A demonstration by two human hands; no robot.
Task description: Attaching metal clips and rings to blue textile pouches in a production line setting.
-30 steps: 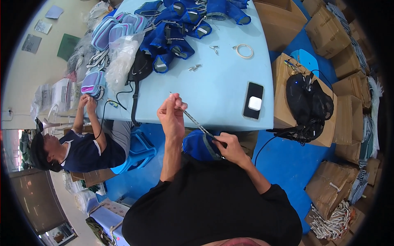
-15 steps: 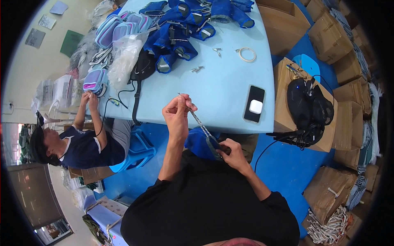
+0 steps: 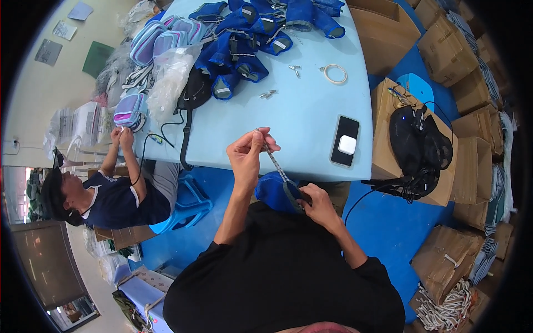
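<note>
My left hand [image 3: 246, 158] is raised over the table's near edge, its thumb and fingers pinched on a speckled grey-and-white cord [image 3: 275, 164]. The cord slants down to the right, to the dark green-grey rim of a blue fabric pouch [image 3: 273, 191] close to my body. My right hand [image 3: 319, 205] is closed on that rim at the cord's lower end. My torso and hands hide part of the pouch.
The pale blue table [image 3: 294, 133] carries a pile of blue pouches [image 3: 239, 53], small metal pieces [image 3: 268, 94], a tape roll [image 3: 335, 74] and a phone [image 3: 344, 141]. A co-worker [image 3: 119, 191] sits at left. Cardboard boxes [image 3: 444, 47] line the right side.
My left hand has shifted a little to the right with the cord, which now stands steeper. My right hand has moved slightly up and right, still on the pouch's rim.
</note>
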